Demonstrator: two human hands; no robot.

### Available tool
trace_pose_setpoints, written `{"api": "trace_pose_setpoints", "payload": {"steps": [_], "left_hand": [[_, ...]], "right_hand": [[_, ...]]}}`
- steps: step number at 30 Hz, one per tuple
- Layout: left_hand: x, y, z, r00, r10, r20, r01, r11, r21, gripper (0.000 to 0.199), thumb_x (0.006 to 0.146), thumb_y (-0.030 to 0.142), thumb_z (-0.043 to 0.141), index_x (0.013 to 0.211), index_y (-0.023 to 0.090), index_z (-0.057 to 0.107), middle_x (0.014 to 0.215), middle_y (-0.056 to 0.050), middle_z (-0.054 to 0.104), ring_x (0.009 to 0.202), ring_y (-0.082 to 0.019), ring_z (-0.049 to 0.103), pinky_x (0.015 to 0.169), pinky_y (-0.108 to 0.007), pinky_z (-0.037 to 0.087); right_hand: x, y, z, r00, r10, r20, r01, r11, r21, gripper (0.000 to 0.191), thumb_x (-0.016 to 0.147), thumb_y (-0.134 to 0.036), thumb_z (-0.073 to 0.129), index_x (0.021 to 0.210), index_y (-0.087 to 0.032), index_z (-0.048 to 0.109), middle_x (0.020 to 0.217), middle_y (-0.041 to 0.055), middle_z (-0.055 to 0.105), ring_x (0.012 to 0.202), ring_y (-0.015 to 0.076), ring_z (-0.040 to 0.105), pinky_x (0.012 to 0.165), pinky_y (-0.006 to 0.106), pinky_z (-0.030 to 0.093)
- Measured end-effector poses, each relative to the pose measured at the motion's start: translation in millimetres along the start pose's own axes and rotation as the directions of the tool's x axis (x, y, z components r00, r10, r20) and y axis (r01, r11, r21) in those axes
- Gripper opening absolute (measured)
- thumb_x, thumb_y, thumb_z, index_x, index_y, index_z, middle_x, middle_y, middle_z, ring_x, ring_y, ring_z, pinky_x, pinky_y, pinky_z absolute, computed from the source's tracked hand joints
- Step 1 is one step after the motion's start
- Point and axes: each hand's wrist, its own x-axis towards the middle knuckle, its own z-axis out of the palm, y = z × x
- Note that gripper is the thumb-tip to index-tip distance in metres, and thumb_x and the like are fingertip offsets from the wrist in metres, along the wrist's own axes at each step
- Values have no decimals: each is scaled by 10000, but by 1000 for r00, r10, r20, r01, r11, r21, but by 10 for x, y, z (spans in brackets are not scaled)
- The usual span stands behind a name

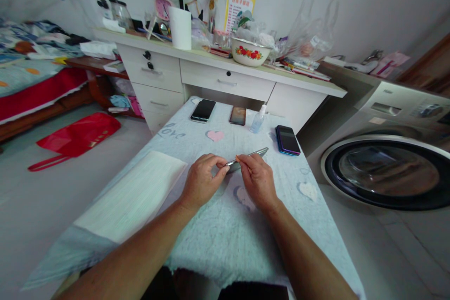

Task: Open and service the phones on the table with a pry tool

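Note:
A slim phone (260,152) with a silvery edge is held tilted above the cloth-covered table, seen nearly edge-on. My left hand (204,177) pinches its left end between thumb and fingers. Against its near edge, the thumb and fingertips of my right hand (258,179) are pressed together; whatever small thing may be between them is hidden. Beyond the hands lie a dark phone (203,110), a small brown-patterned card-like item (238,115) and a clear spray bottle (258,119) with bluish liquid. On the right rests another dark phone (288,140) with a blue-purple edge.
White folded paper or cloth (133,197) covers the table's left side. Behind stands a white desk (228,82) with drawers, bearing a paper roll (181,28) and a flowered bowl (250,52). A washing machine (383,117) stands right; a red bag (79,133) lies on the floor.

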Motion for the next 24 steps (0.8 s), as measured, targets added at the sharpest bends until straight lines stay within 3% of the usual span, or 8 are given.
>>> {"api": "trace_pose_setpoints", "payload": {"steps": [13, 24], "left_hand": [[7, -2, -5, 1000, 7, -5, -7, 1000, 9, 44, 807, 174, 618, 820, 211, 636, 776, 4, 648, 790, -168, 608, 745, -304, 455], [2, -5, 1, 1000, -3, 3, 3, 1000, 0, 46, 808, 167, 619, 818, 210, 634, 782, 6, 642, 799, -167, 595, 752, -303, 441]], "right_hand": [[42, 140, -39, 996, 40, -82, -42, 999, -27, 215, 938, -221, 468, 1033, -214, 662, 898, 51, 659, 820, 174, 619, 764, 292, 482], [30, 139, -22, 996, 40, -81, -39, 999, 7, 204, 935, -223, 478, 1033, -215, 656, 926, 53, 679, 855, 181, 629, 797, 299, 481]]}}
